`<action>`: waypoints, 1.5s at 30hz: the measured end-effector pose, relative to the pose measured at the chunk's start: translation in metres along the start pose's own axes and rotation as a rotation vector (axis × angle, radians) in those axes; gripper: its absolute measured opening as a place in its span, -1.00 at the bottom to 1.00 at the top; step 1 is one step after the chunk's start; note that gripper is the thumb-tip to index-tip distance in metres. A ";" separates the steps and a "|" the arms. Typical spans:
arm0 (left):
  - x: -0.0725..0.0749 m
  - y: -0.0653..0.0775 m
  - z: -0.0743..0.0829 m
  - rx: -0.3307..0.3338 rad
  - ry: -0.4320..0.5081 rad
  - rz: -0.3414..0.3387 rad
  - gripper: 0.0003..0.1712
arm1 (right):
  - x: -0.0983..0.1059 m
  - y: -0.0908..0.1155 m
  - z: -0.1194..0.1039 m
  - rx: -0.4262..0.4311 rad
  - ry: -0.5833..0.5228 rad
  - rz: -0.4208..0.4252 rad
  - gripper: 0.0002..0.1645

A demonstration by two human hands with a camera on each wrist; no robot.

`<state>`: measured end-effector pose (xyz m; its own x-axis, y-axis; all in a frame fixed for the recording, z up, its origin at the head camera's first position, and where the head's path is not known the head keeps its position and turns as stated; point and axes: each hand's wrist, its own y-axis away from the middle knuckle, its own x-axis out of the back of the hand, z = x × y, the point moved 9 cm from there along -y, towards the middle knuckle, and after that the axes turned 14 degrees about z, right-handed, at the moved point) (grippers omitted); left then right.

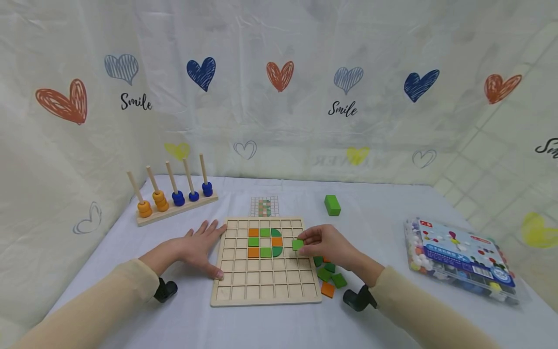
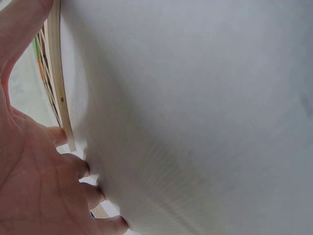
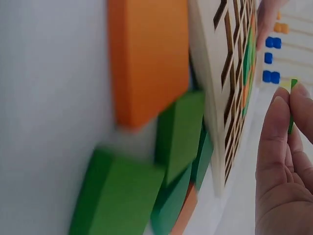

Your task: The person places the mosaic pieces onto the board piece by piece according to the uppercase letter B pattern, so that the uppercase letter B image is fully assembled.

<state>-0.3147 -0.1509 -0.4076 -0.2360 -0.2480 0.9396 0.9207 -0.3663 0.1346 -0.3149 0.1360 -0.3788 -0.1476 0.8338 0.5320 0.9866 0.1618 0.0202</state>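
Note:
A wooden grid board [image 1: 266, 279] lies on the white cloth, with orange, green and dark green tiles set in a block in its upper middle cells. My left hand [image 1: 194, 248] is spread at the board's left edge, thumb and fingertips against the frame. In the left wrist view its palm [image 2: 34, 181] shows beside the wooden edge. Between thumb and fingertips, my right hand [image 1: 324, 245] pinches a green square tile [image 1: 297, 245] over the right side of the grid. The right wrist view shows that tile edge-on [image 3: 292, 105] in the pinch.
Loose green and orange tiles [image 1: 338, 280] lie by the board's right edge. A small printed pattern card [image 1: 264, 206] is behind the board. Farther off stand a bead-peg rack [image 1: 178, 209] at left, a green block [image 1: 333, 205], and a clear plastic box [image 1: 464, 259] at right.

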 end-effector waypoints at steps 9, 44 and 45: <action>-0.002 -0.001 -0.001 0.006 0.002 -0.006 0.53 | -0.041 -0.005 -0.021 0.062 0.046 -0.045 -0.67; 0.000 -0.001 -0.001 0.000 0.008 -0.001 0.53 | -0.105 0.004 -0.062 0.208 0.325 -0.133 -0.76; 0.000 -0.001 -0.001 0.000 0.009 -0.001 0.53 | -0.105 0.005 -0.063 0.212 0.326 -0.133 -0.76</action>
<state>-0.3157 -0.1513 -0.4082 -0.2399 -0.2553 0.9366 0.9203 -0.3669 0.1357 -0.2902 0.0164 -0.3814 -0.2095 0.5926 0.7778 0.9193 0.3904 -0.0497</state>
